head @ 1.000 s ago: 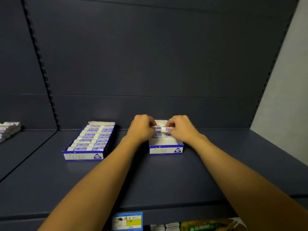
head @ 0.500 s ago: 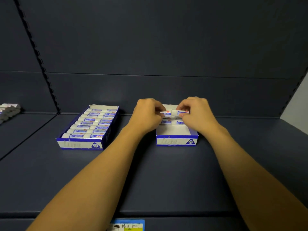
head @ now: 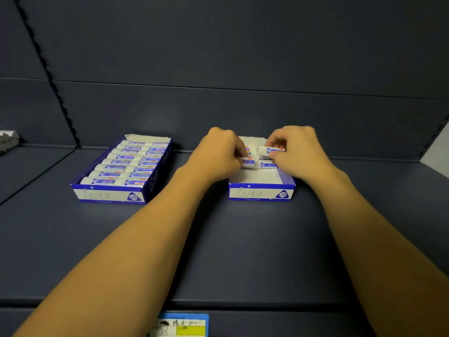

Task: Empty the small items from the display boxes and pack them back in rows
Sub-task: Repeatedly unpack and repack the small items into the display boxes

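Note:
Two blue-and-white display boxes stand on the dark shelf. The left box (head: 111, 194) is packed with rows of white erasers in blue sleeves (head: 126, 166). The right box (head: 261, 193) has its near half bare and a few erasers at the back. My left hand (head: 218, 154) pinches one eraser (head: 248, 162) over the back left of that box. My right hand (head: 295, 152) pinches another eraser (head: 268, 150) a little higher, over the back right. What lies under both hands is hidden.
The dark shelf (head: 218, 239) runs wide in front of the boxes, with a back panel close behind them. More white items (head: 7, 139) lie on the neighbouring shelf at far left. A price label (head: 182, 325) hangs on the shelf's front edge.
The view has moved nearer and lower. My hands, which met on one eraser over the box, have drawn slightly apart, each now pinching its own eraser.

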{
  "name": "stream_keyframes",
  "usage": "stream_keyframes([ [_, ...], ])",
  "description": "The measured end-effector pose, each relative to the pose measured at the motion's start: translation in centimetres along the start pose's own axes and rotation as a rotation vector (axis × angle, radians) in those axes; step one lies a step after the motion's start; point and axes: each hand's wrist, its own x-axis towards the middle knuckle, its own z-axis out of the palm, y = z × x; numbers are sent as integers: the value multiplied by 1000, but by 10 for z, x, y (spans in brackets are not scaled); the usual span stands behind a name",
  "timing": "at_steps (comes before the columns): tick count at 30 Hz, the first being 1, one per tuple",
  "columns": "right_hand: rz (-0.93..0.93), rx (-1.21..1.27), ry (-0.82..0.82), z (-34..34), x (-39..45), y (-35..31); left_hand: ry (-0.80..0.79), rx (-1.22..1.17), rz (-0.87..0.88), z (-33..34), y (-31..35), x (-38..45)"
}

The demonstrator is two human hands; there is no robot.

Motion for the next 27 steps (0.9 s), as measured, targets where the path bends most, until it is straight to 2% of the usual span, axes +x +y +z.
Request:
stream_keyframes([
  [7, -2, -14, -29, 1, 0, -2, -60, 118, 13, 5, -1, 4],
  [12, -27, -32, -44, 0, 0, -4, 39, 279, 26, 8, -3, 5],
  [21, -71, -174, -122, -1, -1, -7, -4, 359, -7, 8, 1, 6],
  [27, -78, -256, -138, -3, -2, -10, 35, 423, -22, 9, 0, 7],
])
